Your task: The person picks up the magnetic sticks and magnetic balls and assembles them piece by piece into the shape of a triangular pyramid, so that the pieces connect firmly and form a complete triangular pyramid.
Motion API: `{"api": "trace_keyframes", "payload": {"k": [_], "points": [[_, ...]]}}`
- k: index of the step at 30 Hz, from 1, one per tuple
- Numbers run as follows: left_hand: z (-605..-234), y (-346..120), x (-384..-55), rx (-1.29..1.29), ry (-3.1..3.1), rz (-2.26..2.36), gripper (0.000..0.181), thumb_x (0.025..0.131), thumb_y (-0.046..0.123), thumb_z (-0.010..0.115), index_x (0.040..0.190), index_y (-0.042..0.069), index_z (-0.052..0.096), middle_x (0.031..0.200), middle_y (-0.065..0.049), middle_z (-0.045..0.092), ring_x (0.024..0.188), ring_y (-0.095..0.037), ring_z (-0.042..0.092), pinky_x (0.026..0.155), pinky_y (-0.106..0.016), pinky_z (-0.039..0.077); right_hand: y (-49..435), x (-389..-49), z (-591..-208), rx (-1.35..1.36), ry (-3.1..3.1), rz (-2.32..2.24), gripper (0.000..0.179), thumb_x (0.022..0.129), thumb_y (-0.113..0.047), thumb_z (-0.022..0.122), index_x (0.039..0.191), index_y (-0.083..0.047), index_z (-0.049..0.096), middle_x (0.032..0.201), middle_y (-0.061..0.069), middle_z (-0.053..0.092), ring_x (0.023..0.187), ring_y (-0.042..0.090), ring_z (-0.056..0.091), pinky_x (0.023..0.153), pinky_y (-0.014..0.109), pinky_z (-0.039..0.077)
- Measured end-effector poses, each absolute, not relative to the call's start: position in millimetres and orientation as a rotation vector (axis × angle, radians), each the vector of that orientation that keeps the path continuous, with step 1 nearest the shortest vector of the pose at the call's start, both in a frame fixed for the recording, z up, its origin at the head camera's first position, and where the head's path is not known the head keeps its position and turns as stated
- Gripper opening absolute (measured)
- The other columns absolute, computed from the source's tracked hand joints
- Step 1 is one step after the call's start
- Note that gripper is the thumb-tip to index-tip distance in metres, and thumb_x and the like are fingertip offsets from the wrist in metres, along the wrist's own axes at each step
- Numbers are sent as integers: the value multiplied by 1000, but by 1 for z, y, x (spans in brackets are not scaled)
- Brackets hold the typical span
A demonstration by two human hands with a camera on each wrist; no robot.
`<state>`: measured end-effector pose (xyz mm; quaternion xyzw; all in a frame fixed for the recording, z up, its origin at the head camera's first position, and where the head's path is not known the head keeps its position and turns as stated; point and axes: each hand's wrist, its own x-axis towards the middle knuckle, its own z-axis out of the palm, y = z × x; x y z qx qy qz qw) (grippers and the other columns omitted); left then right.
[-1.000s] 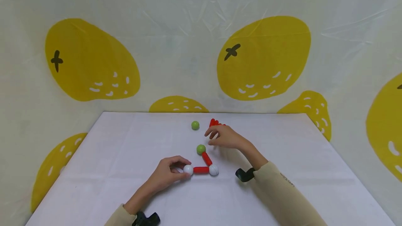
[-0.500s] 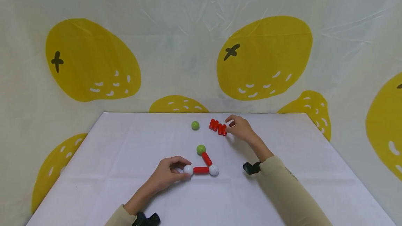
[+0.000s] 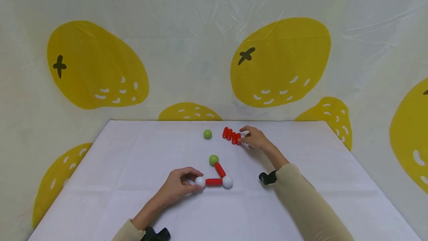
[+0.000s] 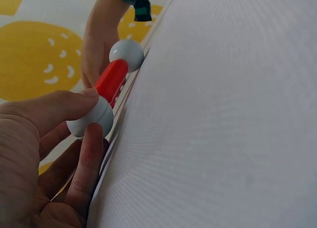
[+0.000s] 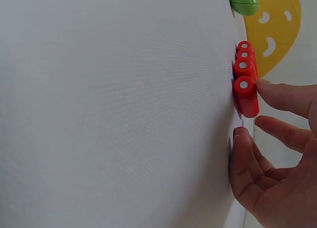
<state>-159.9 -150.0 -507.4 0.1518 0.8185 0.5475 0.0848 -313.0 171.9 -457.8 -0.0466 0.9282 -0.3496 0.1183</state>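
Observation:
My left hand (image 3: 178,185) pinches a white ball (image 3: 200,182) between thumb and fingers at the left end of a small chain on the table. A red rod (image 3: 214,182) joins it to a second white ball (image 3: 227,182). From there another red rod (image 3: 219,170) slants back to a green ball (image 3: 214,160). Farther back, my right hand (image 3: 256,138) is at the right end of a row of several loose red rods (image 3: 229,134). In the right wrist view its thumb touches the nearest rod (image 5: 245,92), and the index finger lies close beside that rod, apart from it.
A loose green ball (image 3: 207,134) lies near the table's back edge, left of the rod row. White cloth covers the table (image 3: 100,189). Behind it hangs a pale curtain (image 3: 190,55) printed with yellow fruit.
My right hand has moved back and to the right, from in front of the loose rods to the row's right end, and then slightly down onto the last rod. The left hand stays put.

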Motion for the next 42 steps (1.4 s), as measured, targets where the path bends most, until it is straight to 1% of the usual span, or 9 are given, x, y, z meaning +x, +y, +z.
{"api": "trace_keyframes", "payload": {"k": [6, 9, 13, 18, 23, 29, 36, 42], "points": [[-508, -150, -160, 452, 2444, 1636, 34, 84, 25, 86, 116, 20, 75, 111, -2, 74, 93, -11, 65, 74, -20, 56, 172, -315, -462, -134, 2725, -1030, 45, 96, -28, 71, 137, -11, 60, 126, 19, 62, 101, 28, 60, 77, 29, 59], [-508, -151, -160, 448, 2445, 1637, 34, 83, 24, 86, 115, 19, 75, 111, -3, 74, 94, -11, 65, 74, -19, 56, 172, -315, -461, -130, 2718, -1058, 45, 95, -27, 73, 134, -10, 60, 122, 18, 62, 99, 28, 60, 77, 29, 58], [-508, -151, -159, 451, 2442, 1639, 34, 84, 24, 86, 116, 18, 75, 111, -3, 74, 94, -12, 65, 74, -19, 56, 172, -314, -459, -122, 2695, -1106, 45, 93, -23, 74, 132, -7, 56, 117, 18, 62, 96, 27, 61, 77, 28, 58], [-508, -151, -159, 457, 2442, 1639, 34, 84, 24, 86, 116, 18, 75, 112, -3, 73, 94, -12, 65, 74, -19, 56, 171, -314, -460, -101, 2655, -1154, 46, 94, -19, 74, 131, -6, 49, 118, 18, 62, 96, 26, 61, 79, 28, 59], [-509, -151, -160, 464, 2435, 1644, 35, 84, 26, 86, 117, 19, 75, 113, -3, 73, 96, -14, 65, 75, -19, 56, 171, -314, -461, -79, 2647, -1165, 48, 93, -18, 74, 130, -6, 46, 119, 18, 61, 96, 26, 61, 80, 28, 59], [-509, -150, -160, 456, 2446, 1635, 34, 85, 26, 86, 116, 20, 75, 112, -2, 73, 97, -14, 65, 75, -19, 56, 172, -311, -461, -94, 2662, -1212, 40, 95, -16, 71, 126, -4, 48, 115, 19, 62, 88, 25, 61, 73, 27, 58], [-510, -150, -159, 451, 2448, 1641, 34, 85, 26, 85, 117, 20, 75, 113, -1, 73, 97, -14, 64, 75, -19, 56, 171, -308, -462, -100, 2651, -1268, 36, 98, -17, 68, 126, -4, 50, 114, 20, 65, 87, 25, 68, 74, 29, 60], [-511, -150, -160, 456, 2452, 1631, 34, 85, 27, 85, 117, 21, 75, 113, -1, 73, 97, -14, 64, 75, -19, 56, 169, -307, -461, -88, 2634, -1315, 35, 98, -18, 67, 126, -6, 50, 115, 20, 65, 88, 25, 69, 75, 29, 61]]}}
